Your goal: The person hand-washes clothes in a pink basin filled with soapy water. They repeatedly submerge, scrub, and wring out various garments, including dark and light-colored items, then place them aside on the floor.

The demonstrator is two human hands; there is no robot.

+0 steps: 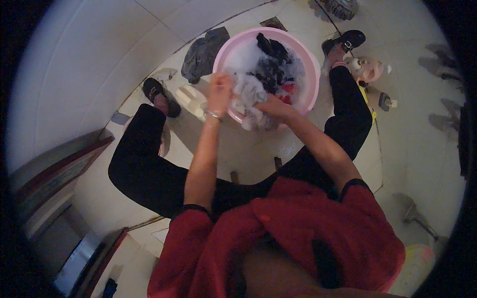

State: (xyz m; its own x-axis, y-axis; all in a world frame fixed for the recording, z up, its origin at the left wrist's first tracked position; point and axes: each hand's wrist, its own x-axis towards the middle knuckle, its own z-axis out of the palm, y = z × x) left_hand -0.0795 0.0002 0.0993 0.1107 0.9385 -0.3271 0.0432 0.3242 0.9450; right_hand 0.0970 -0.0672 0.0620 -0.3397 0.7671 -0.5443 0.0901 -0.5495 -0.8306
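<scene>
A round pink basin (314, 74) of sudsy water stands on the tiled floor between my feet. At its near rim, a soapy pale grey cloth (249, 89) is bunched between my hands, and part of it hangs over the edge. My left hand (220, 88), with a bracelet at the wrist, is closed at the cloth's left side; blur softens its fingers. My right hand (275, 107) grips the same cloth from the right. Black fabric (274, 48) lies soaking toward the far side of the basin. A red cloth (287, 93) shows in the foam by my right hand.
Left of the basin are a dark plastic bag (203, 54) and a cream jug (190, 98) lying tilted. Beyond my right leg are a pinkish bottle (372, 70) and a small dark bottle (384, 101). A brush (341, 8) lies at the top; a floor drain (274, 23) sits behind the basin.
</scene>
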